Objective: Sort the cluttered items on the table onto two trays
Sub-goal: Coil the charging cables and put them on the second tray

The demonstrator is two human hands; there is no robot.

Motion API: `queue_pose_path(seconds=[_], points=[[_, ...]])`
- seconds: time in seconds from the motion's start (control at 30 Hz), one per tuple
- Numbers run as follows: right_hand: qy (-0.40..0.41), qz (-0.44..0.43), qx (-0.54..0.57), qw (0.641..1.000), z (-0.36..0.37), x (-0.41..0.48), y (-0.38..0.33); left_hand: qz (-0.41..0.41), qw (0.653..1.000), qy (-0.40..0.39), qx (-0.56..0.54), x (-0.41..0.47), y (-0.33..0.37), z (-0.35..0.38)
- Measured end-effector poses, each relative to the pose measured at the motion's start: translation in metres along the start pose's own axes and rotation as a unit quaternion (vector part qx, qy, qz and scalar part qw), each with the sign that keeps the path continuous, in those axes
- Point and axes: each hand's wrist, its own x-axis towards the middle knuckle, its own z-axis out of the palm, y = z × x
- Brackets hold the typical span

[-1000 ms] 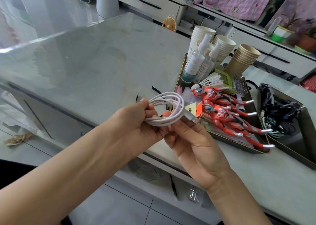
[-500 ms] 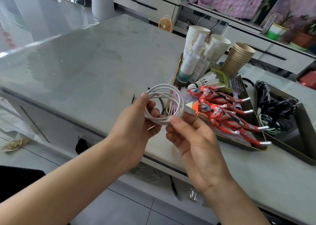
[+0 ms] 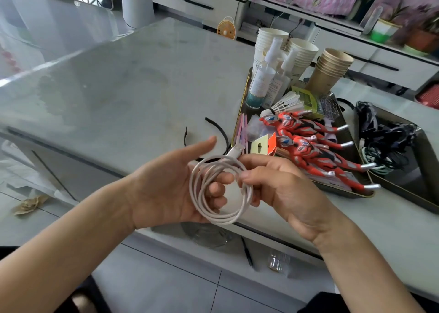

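Fingers (image 3: pixel 219 177) of the left hand (image 3: pixel 164 194) curl up through the cable (image 3: pixel 222 220) coil, thumb now spread wide, while the right hand (image 3: pixel 287 194) pinches the coil's right side. Just off the table (image 3: pixel 130 87) edge, near the tray (image 3: pixel 242 106), the coil has dropped lower and lies flatter, its plug (image 3: pixel 235 150) toward the tray.

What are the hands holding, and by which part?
A coiled white cable. The left hand curls fingers through the loop; the right hand pinches the coil's side just below the plug.
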Motion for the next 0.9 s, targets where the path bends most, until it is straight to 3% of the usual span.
queue_pose_path(seconds=[0.1, 0.17, 0.3, 0.5, 0.63, 0.8, 0.9], points=[[-0.025, 0.007, 0.014, 1.000, 0.002, 0.001, 0.002, -0.013, 0.993, -0.071, -0.090, -0.001, -0.003, -0.011], [-0.027, 0.010, 0.016, 0.999, 0.002, 0.002, 0.004, -0.009, 0.989, -0.078, -0.123, 0.000, -0.006, -0.011], [-0.012, -0.003, 0.008, 1.000, 0.010, 0.002, 0.007, 0.035, 0.989, 0.017, -0.146, -0.003, -0.008, 0.004], [0.006, -0.043, -0.044, 0.998, 0.025, 0.002, 0.011, 0.129, 0.976, 0.150, -0.094, 0.001, -0.011, 0.007], [0.064, -0.128, -0.198, 0.970, 0.026, 0.007, 0.020, 0.153, 0.972, 0.145, -0.105, -0.002, -0.011, 0.011], [0.184, -0.167, -0.161, 0.955, 0.027, 0.010, 0.031, 0.179, 0.965, 0.131, -0.143, -0.003, -0.020, 0.016], [0.211, -0.182, -0.164, 0.946, 0.029, 0.010, 0.035, 0.185, 0.964, 0.099, -0.162, -0.003, -0.023, 0.019]])
